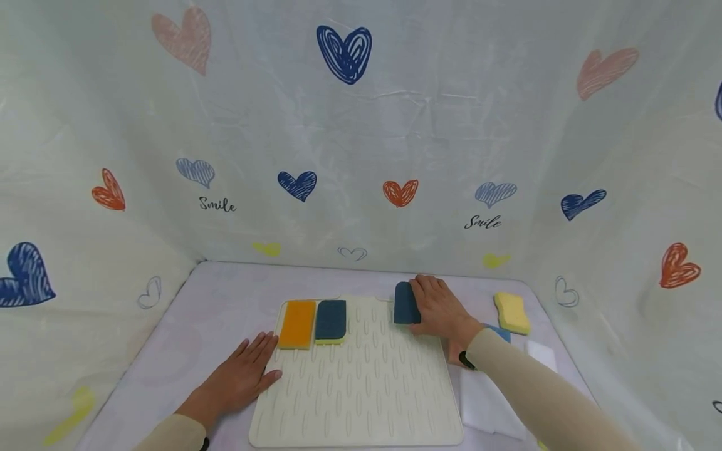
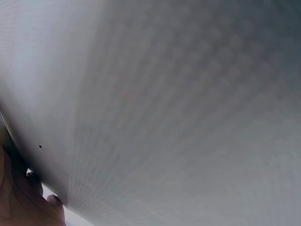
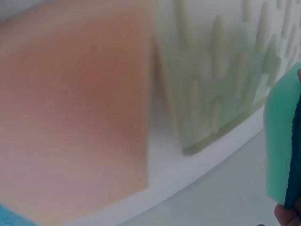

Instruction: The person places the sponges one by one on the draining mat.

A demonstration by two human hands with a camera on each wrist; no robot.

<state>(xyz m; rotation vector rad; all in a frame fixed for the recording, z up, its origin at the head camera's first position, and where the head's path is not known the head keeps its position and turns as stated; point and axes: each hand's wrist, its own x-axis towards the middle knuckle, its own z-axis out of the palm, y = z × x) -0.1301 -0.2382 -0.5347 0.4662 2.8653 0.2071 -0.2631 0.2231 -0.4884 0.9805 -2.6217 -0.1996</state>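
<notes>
My right hand [image 1: 442,311] grips a sponge [image 1: 406,303] at the far right corner of the cream ridged mat [image 1: 361,401]. In the right wrist view this sponge [image 3: 280,136] shows mint-green foam with a dark blue scouring layer, with fingertips [image 3: 287,215] at its lower end. My left hand [image 1: 242,374] rests with fingers extended at the mat's left edge, thumb over the rim. An orange sponge [image 1: 297,324] and a dark blue-topped sponge with yellow foam [image 1: 331,319] lie side by side at the mat's far left. A pale blurred surface fills most of the left wrist view.
Right of the mat lie a yellow wavy-sided sponge [image 1: 512,313], a peach block [image 3: 80,113] partly under my right forearm, a blue piece [image 1: 501,332] and white sheets [image 1: 487,401]. A heart-printed curtain [image 1: 361,138] surrounds the table [image 1: 225,300].
</notes>
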